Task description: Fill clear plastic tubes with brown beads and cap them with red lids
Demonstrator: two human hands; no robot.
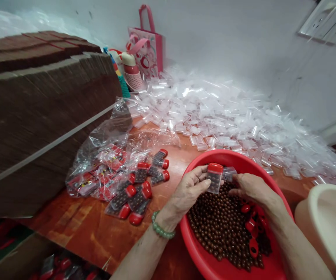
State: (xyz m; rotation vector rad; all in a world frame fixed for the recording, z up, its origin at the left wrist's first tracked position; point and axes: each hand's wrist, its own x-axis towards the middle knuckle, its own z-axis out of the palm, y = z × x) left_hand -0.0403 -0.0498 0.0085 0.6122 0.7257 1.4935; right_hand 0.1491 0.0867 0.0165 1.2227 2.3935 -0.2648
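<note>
My left hand (pixel 191 186), with a green bead bracelet (pixel 162 230) at its wrist, pinches a small clear plastic box with a red cap (pixel 214 178). Dark balls fill that box, and it is held upright above a red basin (pixel 195 261). Fingers curled, my right hand (pixel 251 188) grips the edge of another clear plastic box (pixel 229 172), just right of the first one. Brown balls (pixel 218 229) cover the basin's bottom, and loose red caps (pixel 253 227) lie among them beneath my right wrist.
Several filled boxes (pixel 138 196) lie left of the basin, against a clear bag of red packets (pixel 97 175). Clear plastic boxes (pixel 229 109) are heaped along the wall. A cardboard stack (pixel 45 128) stands left, a cream tub (pixel 316 221) right, a pink bag (pixel 148 50) behind.
</note>
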